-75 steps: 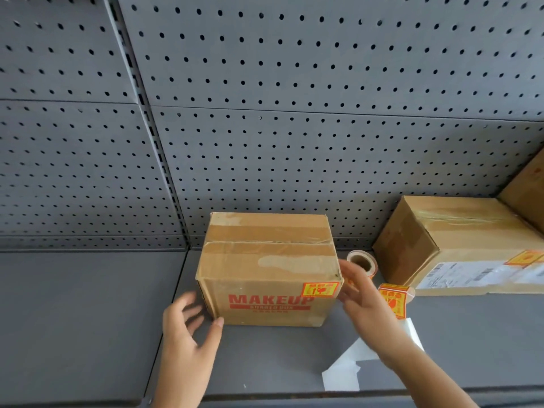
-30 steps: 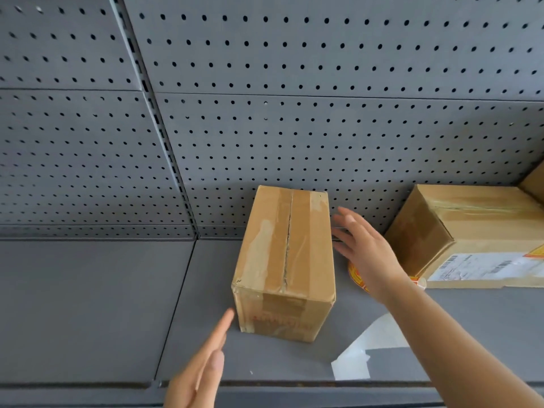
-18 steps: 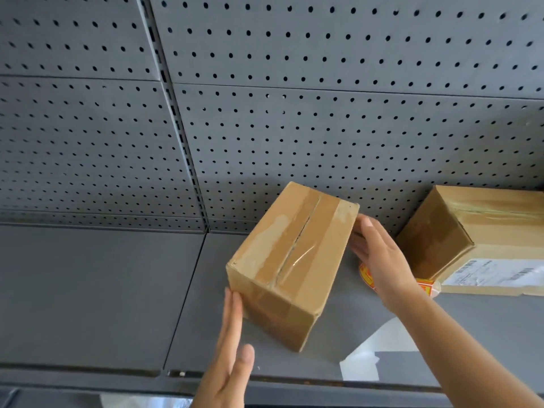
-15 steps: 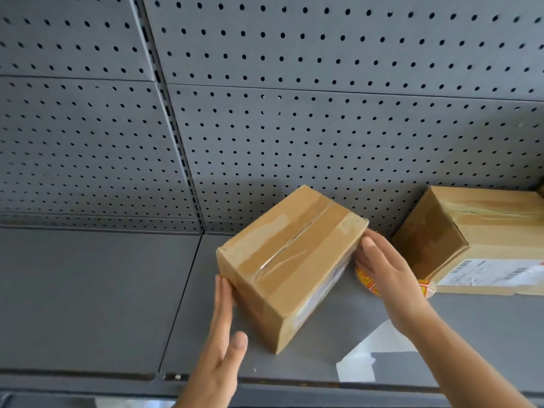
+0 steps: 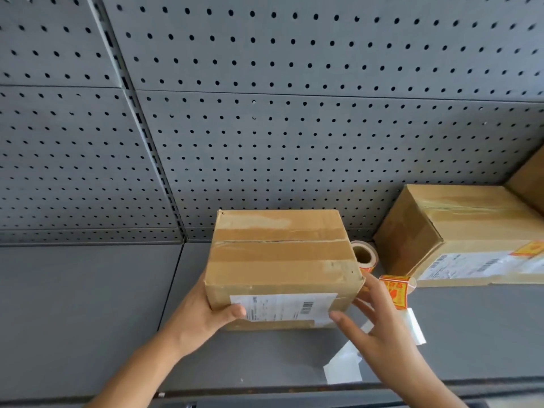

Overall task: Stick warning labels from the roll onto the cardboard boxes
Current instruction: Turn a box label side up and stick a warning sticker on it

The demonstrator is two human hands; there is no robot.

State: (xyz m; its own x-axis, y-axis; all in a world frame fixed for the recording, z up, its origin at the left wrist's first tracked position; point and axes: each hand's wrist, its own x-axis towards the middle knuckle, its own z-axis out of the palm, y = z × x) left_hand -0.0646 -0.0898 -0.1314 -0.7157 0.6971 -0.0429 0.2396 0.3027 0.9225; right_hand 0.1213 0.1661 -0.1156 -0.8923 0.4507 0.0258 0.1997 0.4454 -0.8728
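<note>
On the shelf (image 5: 88,304), the box (image 5: 282,260) has swung round from its diagonal of half a second ago. It now sits square, with a white shipping slip (image 5: 282,307) facing forward where the MAKEUP print faced before. Brown tape (image 5: 279,234) runs across its worn top. The left hand (image 5: 203,313) grips the lower left corner, thumb on the front. The right hand (image 5: 374,322) holds straight, spread fingers at the lower right corner. Behind the box's right side lies the label roll (image 5: 363,256), its orange strip (image 5: 396,293) trailing forward. White backing paper (image 5: 344,369) lies nearer. A second box (image 5: 471,231) stands to the right against the pegboard (image 5: 294,142).
</note>
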